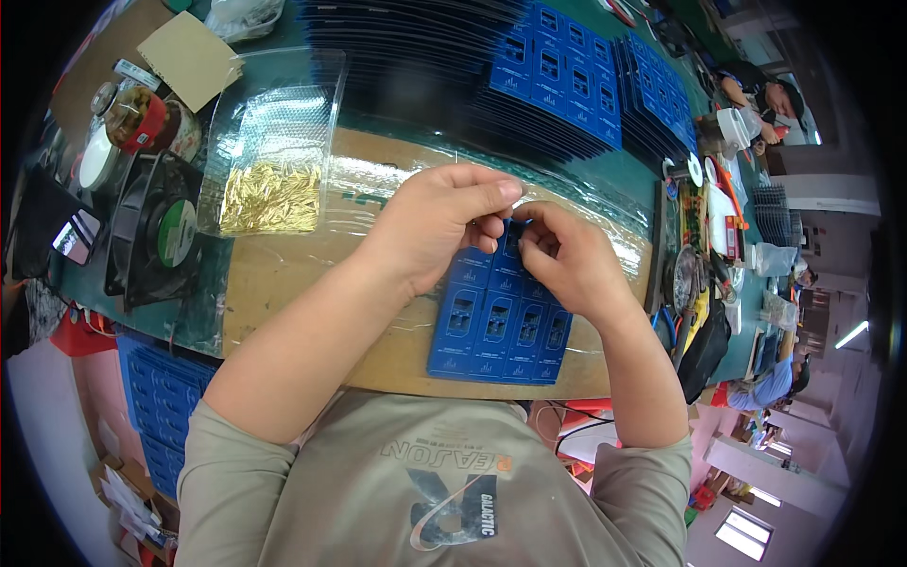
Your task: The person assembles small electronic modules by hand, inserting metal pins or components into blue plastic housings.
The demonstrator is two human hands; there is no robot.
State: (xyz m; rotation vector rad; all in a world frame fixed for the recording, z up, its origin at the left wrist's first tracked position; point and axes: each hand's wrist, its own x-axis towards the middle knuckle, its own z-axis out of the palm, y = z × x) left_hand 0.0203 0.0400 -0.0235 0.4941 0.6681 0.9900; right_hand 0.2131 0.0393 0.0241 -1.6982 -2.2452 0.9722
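Head view | left hand (436, 219) and right hand (564, 257) meet, fingertips pinched together at top edge of blue panel sheet (501, 326) | sheet lies on cardboard board (293, 274) | bag of brass pins (269, 197) left of sheet

Under my left hand (444, 222) and right hand (567, 260) lies a deep blue panel of circuit boards (501, 326) with pale markings, on a tan cardboard sheet (283, 283). Far left, a clear bag (269, 156) holds shiny gold pins (269, 198). Beyond are more blue board stacks (567, 76) on a dark green table (633, 175). My shirt (425, 482) is olive grey.
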